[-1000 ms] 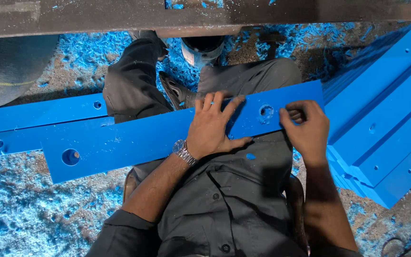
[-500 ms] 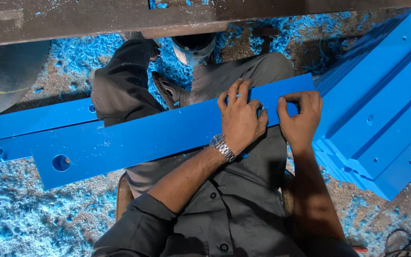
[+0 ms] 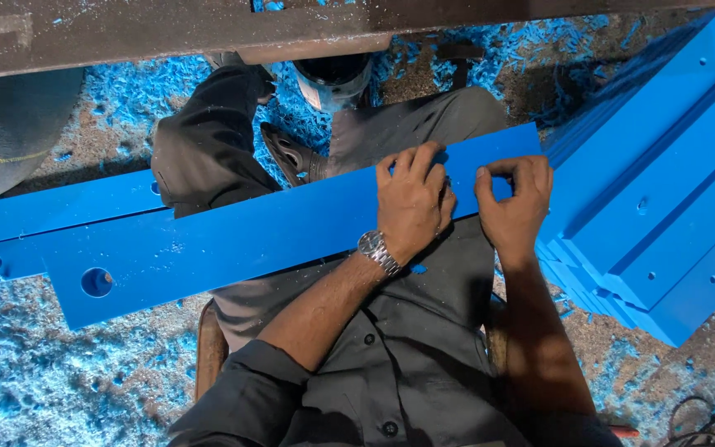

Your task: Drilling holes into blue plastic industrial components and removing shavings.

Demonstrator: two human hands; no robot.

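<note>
Plank: long flat blue plastic plank (image 3: 233,236), lying across lap, long axis running left-right.
Left hand (image 3: 411,203): pressed flat on plank.
Right hand (image 3: 513,207): curled, pinching plank's right end.

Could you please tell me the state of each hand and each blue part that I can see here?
left hand: palm down, pressing on the long blue plate.
right hand: fingers curled, gripping the plate near its right end.
long blue plate: lying across the person's lap, slightly tilted, round hole visible near its left end.
stack of blue plates: piled at the right, untouched.
blue strips: lying flat on the shavings-covered floor.
</note>
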